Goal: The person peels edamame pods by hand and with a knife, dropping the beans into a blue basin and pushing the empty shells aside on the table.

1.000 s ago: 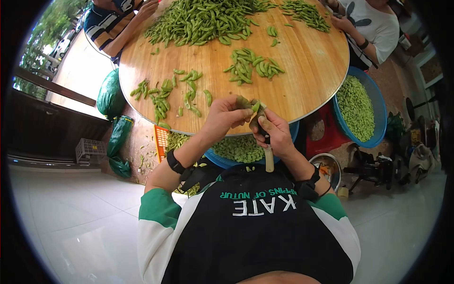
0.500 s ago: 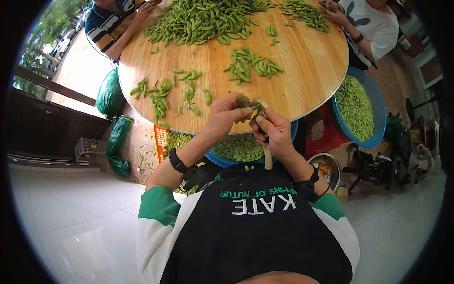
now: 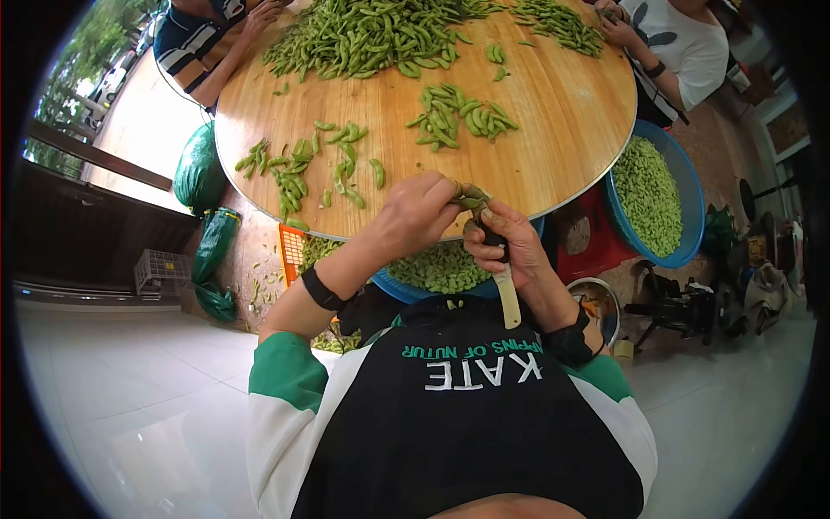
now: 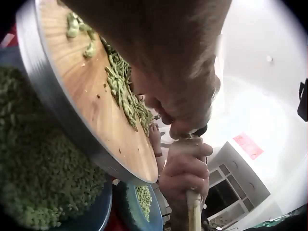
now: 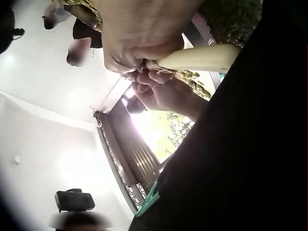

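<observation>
In the head view, my left hand (image 3: 415, 216) has its fingers curled at a green-brown pod (image 3: 472, 199) over the near table edge, pinching its end. Close against it on the right, my right hand (image 3: 516, 245) grips a tool with a long cream end (image 3: 507, 301) pointing down toward my chest; a dark part lies under the fingers. The left wrist view shows the right hand (image 4: 184, 173) curled round the cream piece (image 4: 193, 209), meeting the left hand (image 4: 180, 96). In the right wrist view the cream piece (image 5: 202, 57) sticks out beside the right hand (image 5: 144, 29); the pod is hidden there.
The round wooden table (image 3: 285, 95) bears a large pod heap (image 3: 372, 39) and small groups (image 3: 441, 112). Below its edge sits a basin of shelled beans (image 3: 441, 266); another blue basin (image 3: 699, 208) stands right. People sit at both far sides.
The left hand has turned, its back now facing up more, and the pod end is tucked into its fingers. The cream end of the tool has swung right and shows more length.
</observation>
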Motion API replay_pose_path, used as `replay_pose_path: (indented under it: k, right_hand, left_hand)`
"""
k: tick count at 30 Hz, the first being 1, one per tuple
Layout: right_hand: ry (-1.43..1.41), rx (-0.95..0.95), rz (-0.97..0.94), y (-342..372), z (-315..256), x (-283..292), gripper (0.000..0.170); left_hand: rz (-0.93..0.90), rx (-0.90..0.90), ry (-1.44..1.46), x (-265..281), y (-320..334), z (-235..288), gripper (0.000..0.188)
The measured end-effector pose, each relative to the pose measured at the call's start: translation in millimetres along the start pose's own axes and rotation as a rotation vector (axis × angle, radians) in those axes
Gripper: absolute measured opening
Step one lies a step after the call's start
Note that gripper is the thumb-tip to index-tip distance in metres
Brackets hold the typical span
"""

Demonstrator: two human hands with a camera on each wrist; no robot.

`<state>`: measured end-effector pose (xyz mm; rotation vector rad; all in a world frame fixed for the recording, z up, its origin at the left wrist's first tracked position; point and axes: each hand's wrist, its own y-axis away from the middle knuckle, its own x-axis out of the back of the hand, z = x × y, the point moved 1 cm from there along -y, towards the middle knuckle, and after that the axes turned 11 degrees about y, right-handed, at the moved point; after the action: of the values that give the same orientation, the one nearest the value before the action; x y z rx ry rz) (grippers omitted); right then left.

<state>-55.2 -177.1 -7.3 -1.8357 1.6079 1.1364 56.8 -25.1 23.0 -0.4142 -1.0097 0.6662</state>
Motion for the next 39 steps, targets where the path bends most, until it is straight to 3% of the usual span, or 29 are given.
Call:
replay_pose_path:
  k: [4,6,10,11,12,14,16,18,20,22,25,27,31,34,35,37,39]
  right_hand:
    - [-0.111,-0.038,-0.088,2.0,2.1,2.8,0.019]
    - [-0.122,-0.044,-0.093,3.6,2.7,0.4,0.020]
    - [-0.134,-0.023,-0.099,5.1,0.9,-2.2,0.023]
    - [-0.133,-0.027,-0.100,5.7,1.3,-3.1,0.023]
    - [-0.116,-0.014,-0.104,6.2,1.2,-4.5,0.023]
    - [-0.099,0.001,-0.108,8.3,1.1,-8.5,0.023]
    - [0.170,0.139,-0.014,10.8,-1.5,-11.3,0.021]
    - [0.278,0.165,0.024,12.3,-3.7,-9.0,0.022]
    - [0.390,0.195,0.056,12.8,-6.3,-7.8,0.023]
    - [0.837,0.311,0.119,17.7,-5.0,-7.8,0.026]
    - [0.950,0.321,0.163,19.2,-0.8,-4.4,0.028]
    - [1.048,0.356,0.182,16.5,3.1,1.7,0.026]
    - [1.218,0.506,0.194,14.0,6.7,2.4,0.024]
    - [1.186,0.419,0.258,15.4,6.2,4.9,0.024]
    - [1.186,0.419,0.260,16.9,1.8,7.2,0.024]
    - [0.740,0.191,0.144,20.0,-8.7,12.2,0.023]
    - [0.654,0.174,0.176,23.7,-12.7,8.1,0.023]
  left_hand:
    - [-0.043,0.001,0.020,6.4,-0.9,6.8,0.019]
    - [-0.071,0.150,0.289,6.3,-0.3,-0.1,0.016]
    - [-0.012,0.252,0.477,2.6,-0.1,3.6,0.014]
    - [0.020,0.374,0.591,1.4,-0.2,5.2,0.015]
    - [0.053,0.496,0.704,-0.3,0.0,6.3,0.016]
    - [0.092,0.489,0.689,-8.2,3.0,6.5,0.017]
    - [0.134,0.478,0.677,-10.9,1.9,6.0,0.018]
    - [0.119,0.796,1.049,-12.8,1.8,6.2,0.014]
    - [0.070,0.723,1.044,-10.3,-0.8,11.3,0.012]
    - [0.013,0.655,1.039,-11.5,-0.2,11.9,0.011]
    - [0.033,0.752,1.019,-19.6,7.2,5.5,0.008]
    - [0.103,0.647,1.016,-28.8,8.2,6.1,0.008]
    - [0.127,0.610,0.982,-49.0,12.9,-3.4,0.019]
    - [0.169,0.670,1.077,-54.8,13.5,-4.4,0.017]
    - [0.106,0.682,1.106,-52.9,11.6,-6.2,0.016]
    - [0.043,0.692,1.134,-41.8,5.5,-2.2,0.015]
    - [0.003,0.762,1.111,-31.0,2.4,5.5,0.013]
